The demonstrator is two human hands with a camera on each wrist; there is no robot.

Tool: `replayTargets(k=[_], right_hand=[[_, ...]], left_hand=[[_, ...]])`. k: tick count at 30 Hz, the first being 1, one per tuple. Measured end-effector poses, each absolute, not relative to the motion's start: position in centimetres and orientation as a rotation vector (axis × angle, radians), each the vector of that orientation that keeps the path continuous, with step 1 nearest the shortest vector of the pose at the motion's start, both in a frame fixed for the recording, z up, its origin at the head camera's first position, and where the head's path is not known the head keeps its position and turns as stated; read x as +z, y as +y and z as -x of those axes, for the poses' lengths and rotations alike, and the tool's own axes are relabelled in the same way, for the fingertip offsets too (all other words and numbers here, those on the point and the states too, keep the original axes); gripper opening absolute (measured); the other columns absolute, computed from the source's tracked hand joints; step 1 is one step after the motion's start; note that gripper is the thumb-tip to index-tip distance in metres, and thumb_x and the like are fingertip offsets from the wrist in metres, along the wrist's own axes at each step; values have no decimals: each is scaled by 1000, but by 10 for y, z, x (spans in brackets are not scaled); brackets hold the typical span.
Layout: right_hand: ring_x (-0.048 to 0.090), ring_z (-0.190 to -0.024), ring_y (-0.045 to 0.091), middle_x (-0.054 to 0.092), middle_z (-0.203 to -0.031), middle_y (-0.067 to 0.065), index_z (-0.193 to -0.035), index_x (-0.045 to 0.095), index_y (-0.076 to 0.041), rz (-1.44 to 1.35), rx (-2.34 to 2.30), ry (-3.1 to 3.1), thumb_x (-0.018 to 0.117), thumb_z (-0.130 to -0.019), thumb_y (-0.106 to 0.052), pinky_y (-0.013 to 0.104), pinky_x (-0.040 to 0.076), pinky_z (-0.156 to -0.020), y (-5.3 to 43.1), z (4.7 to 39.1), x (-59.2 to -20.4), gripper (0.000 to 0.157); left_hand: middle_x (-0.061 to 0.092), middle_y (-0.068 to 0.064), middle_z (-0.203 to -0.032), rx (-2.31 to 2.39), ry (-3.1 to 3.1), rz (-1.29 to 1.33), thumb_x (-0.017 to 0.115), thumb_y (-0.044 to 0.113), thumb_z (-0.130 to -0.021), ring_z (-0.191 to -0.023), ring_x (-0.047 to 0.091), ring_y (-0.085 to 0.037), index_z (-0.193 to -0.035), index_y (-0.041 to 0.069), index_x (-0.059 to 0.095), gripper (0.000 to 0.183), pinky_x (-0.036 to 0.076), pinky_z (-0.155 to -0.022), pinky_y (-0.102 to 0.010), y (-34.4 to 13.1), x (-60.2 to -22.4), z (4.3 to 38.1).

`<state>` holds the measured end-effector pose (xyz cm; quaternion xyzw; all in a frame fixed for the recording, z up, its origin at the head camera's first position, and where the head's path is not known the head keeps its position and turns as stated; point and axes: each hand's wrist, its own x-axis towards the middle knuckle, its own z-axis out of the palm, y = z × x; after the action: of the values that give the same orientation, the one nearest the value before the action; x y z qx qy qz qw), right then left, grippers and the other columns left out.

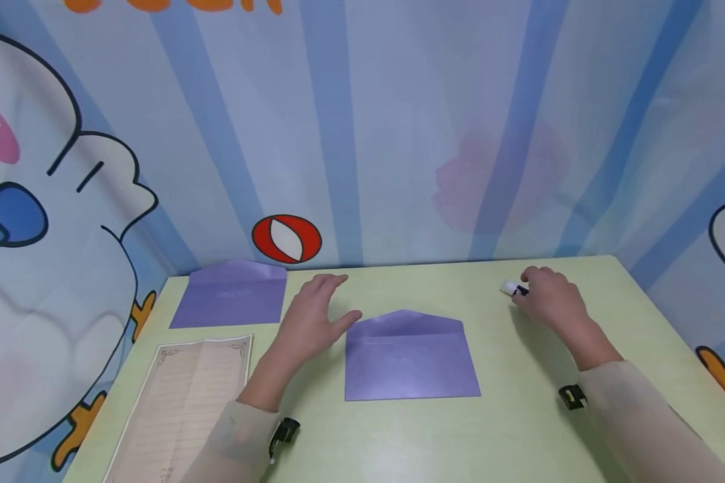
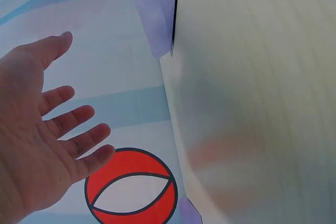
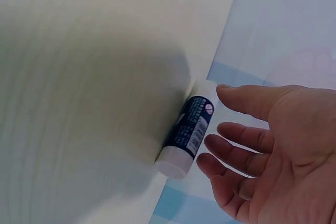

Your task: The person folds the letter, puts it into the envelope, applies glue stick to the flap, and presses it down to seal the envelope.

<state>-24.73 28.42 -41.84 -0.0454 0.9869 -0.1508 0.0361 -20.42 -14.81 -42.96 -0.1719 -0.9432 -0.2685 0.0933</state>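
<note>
A smooth, cylindrical glue stick [image 3: 190,128] lies beside the right grip [image 3: 281,153].

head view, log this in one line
left hand: open, by center purple envelope | right hand: open, beside glue stick

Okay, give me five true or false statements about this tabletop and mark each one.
1. The left hand holds nothing. True.
2. The right hand is beside the white tube. True.
3. The white tube stands upright. False; it lies on its side.
4. The middle purple envelope has its flap folded open. True.
5. Only one envelope is in view. False; the left purple envelope makes two.
</note>
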Motion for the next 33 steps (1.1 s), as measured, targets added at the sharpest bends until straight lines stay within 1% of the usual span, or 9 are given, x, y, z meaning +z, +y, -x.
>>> replayTargets(k=[7, 9, 13, 15, 18, 24, 26, 29, 33], right_hand=[[64, -86, 39, 67, -108, 29, -128, 59, 15, 153, -353, 3006, 69, -101, -18, 58, 52, -75, 289, 259, -426, 44], [63, -83, 36, 68, -103, 25, -123, 61, 13, 155, -346, 2995, 69, -100, -17, 57, 51, -75, 290, 261, -428, 39], [59, -76, 30, 65, -88, 15, -106, 64, 6, 147, -347, 2963, 69, -101, -14, 55, 48, -75, 291, 264, -432, 22], [57, -74, 29, 64, -84, 12, -101, 64, 3, 138, -347, 2950, 68, -102, -14, 54, 46, -75, 291, 264, -432, 18], [57, -74, 29, 63, -82, 11, -100, 65, 2, 138, -342, 2955, 67, -102, -14, 55, 45, -76, 290, 265, -432, 16], [55, -71, 28, 62, -80, 10, -99, 65, 3, 164, -415, 3027, 67, -104, -19, 51, 44, -72, 284, 261, -428, 22], [56, -72, 28, 64, -83, 12, -104, 66, 4, 170, -495, 3037, 66, -104, -21, 48, 45, -70, 280, 260, -423, 25], [61, -77, 27, 70, -96, 18, -114, 67, 7, 181, -670, 3016, 67, -104, -24, 43, 49, -67, 270, 256, -414, 33], [69, -90, 29, 71, -113, 21, -125, 65, 7, 190, -943, 2946, 70, -103, -28, 39, 56, -68, 251, 247, -401, 42]], left_hand=[[56, -11, -150, -774, -2802, 527, 79, 44, -96, -138, 53, -34, -153, 10, 55, 71, 45, -114, -54, -145, -430, 207], [56, -11, -150, -777, -2805, 523, 79, 45, -96, -138, 53, -34, -154, 10, 55, 72, 44, -114, -54, -144, -431, 207], [56, -11, -150, -786, -2806, 518, 78, 45, -96, -138, 53, -35, -153, 10, 55, 71, 44, -113, -55, -144, -431, 206], [57, -11, -150, -783, -2810, 513, 78, 46, -96, -138, 53, -34, -153, 11, 55, 71, 44, -113, -55, -144, -431, 206], [57, -10, -150, -775, -2809, 514, 78, 46, -96, -138, 53, -34, -153, 11, 55, 71, 44, -113, -55, -145, -431, 206], [56, -9, -150, -755, -2805, 524, 78, 47, -96, -138, 53, -33, -154, 13, 55, 71, 44, -113, -55, -143, -431, 207], [57, -9, -150, -749, -2796, 529, 78, 46, -96, -138, 53, -33, -154, 12, 55, 71, 45, -113, -55, -142, -430, 207], [57, -9, -150, -737, -2791, 530, 78, 46, -96, -138, 53, -32, -154, 12, 55, 71, 45, -112, -56, -140, -428, 205], [56, -9, -150, -726, -2793, 541, 79, 45, -95, -139, 52, -31, -154, 12, 55, 72, 45, -112, -56, -137, -424, 203]])
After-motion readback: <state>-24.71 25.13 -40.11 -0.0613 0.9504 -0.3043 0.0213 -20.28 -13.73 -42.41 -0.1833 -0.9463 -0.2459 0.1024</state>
